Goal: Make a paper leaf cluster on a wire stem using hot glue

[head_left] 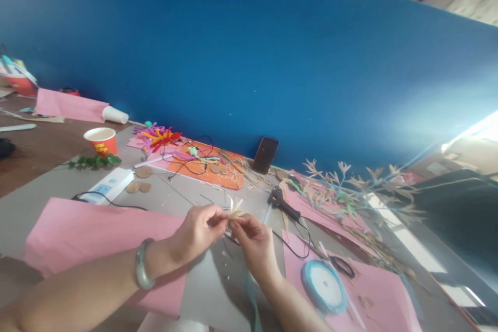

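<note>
My left hand (200, 231) and my right hand (252, 241) meet over the grey table (58, 181), fingertips pinched together. Between them they hold a small tan paper flower with thin pointed petals (235, 210). A pale bangle (143, 264) sits on my left wrist. Just right of my hands lie a black glue gun (284, 202) with its cable and a roll of light blue ribbon (324, 286) on pink paper (373, 295). A ribbon strand trails below my right wrist.
A blue wall backs the table. A large pink sheet (89, 233) lies under my left arm. Further left are a white power strip (107, 185), an orange paper cup (101, 140), green leaves, coloured pipe cleaners (157, 136), orange paper (208, 168) and a dark phone (265, 154). Several tan paper branches (350, 187) lie right.
</note>
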A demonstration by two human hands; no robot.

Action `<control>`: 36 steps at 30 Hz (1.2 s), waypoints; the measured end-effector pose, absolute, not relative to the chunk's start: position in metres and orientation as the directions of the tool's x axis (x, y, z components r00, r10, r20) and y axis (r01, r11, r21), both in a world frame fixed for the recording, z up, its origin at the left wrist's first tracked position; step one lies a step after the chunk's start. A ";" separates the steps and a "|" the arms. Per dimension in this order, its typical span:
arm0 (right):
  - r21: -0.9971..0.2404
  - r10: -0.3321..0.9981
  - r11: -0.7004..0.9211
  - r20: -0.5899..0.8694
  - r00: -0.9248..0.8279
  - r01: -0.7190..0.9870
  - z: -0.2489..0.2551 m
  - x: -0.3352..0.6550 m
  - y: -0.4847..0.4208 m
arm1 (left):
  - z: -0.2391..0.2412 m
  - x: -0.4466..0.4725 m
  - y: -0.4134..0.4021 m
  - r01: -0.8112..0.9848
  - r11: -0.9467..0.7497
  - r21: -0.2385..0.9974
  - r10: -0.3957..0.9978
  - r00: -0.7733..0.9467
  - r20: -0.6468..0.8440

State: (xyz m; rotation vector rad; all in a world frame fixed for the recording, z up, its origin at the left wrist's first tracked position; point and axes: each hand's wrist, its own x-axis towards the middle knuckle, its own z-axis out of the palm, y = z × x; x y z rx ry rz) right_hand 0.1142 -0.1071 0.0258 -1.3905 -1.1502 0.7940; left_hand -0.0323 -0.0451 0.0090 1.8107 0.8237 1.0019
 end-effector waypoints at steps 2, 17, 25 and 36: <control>-0.978 0.944 0.092 0.146 0.295 0.187 0.028 0.112 -0.108 | 0.011 -0.033 -0.045 0.137 -0.416 0.899 0.833 0.455 0.316; -0.957 0.934 0.171 0.233 0.270 0.236 0.021 0.104 -0.112 | 0.001 -0.040 -0.044 0.259 -0.835 0.485 0.546 0.488 0.681; -0.962 0.932 0.211 0.251 0.262 0.173 0.023 0.100 -0.114 | 0.005 -0.041 -0.050 0.318 -0.938 0.140 0.298 0.529 0.795; -0.967 0.914 0.218 0.249 0.322 0.128 0.025 0.104 -0.114 | 0.008 -0.042 -0.054 0.234 -0.971 0.050 0.178 0.565 0.806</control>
